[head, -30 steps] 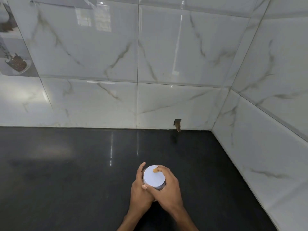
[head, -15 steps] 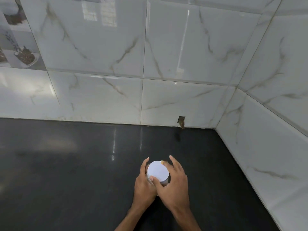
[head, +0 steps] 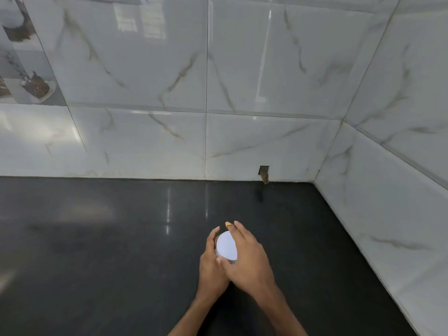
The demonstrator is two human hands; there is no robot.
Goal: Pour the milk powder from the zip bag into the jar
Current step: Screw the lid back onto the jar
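The right hand [head: 249,258] lies over the right part of a white lid [head: 226,241]. Its thumb is set against the lid's near rim and its fingers [head: 238,229] reach across to the far side, so it grasps the lid from above. One fingertip beyond the lid has an orange nail. The left hand [head: 213,267] is wrapped round the left side of the jar [head: 225,249] below the lid, with its thumb standing up along the lid's left edge; it holds the jar. The two hands touch at the near side. The body of the jar is almost wholly hidden by them, and what is inside cannot be told. The lid is on.

The jar stands upright on a dark, glossy surface [head: 97,251], in its near middle part, well apart from the walls. Behind the surface rises a wall [head: 266,81] of large white marble-look tiles with grey-brown veins, and a side wall [head: 400,190] of the same tiles meets it at the right corner. At the foot of the back wall, near that corner, a small notch [head: 264,172] is cut in a tile, with something brownish in it. At far left are tiles [head: 24,69] with printed pictures.
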